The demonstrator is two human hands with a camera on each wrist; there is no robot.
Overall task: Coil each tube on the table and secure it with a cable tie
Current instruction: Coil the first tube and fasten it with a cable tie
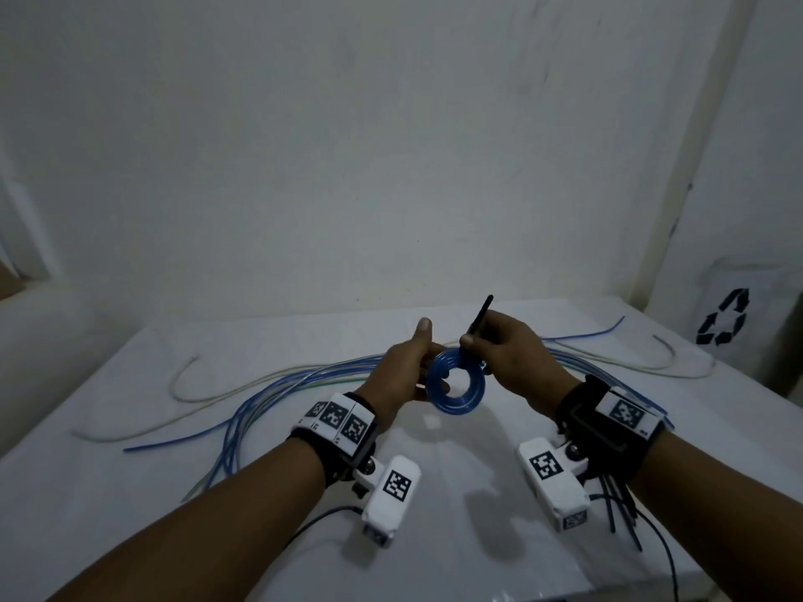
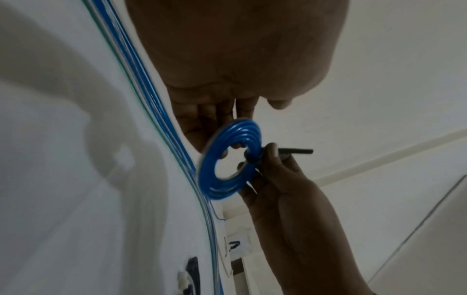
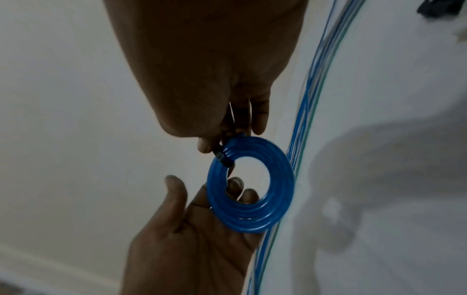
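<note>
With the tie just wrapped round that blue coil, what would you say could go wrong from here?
1. The left hand holds the blue coil only by its fingers at one side; a hard pull might spring the turns loose.
2. The right hand pinches the black cable tie close to the coil; a slip could leave it slack.
3. The loose tubes lie on the table just behind, so one might get snagged.

- White wall [image 1: 391, 145] beyond the hands, dimly lit.
- White table [image 1: 456, 536] beneath them.
- Recycling-symbol bag [image 1: 730, 317] far right of the hands.
</note>
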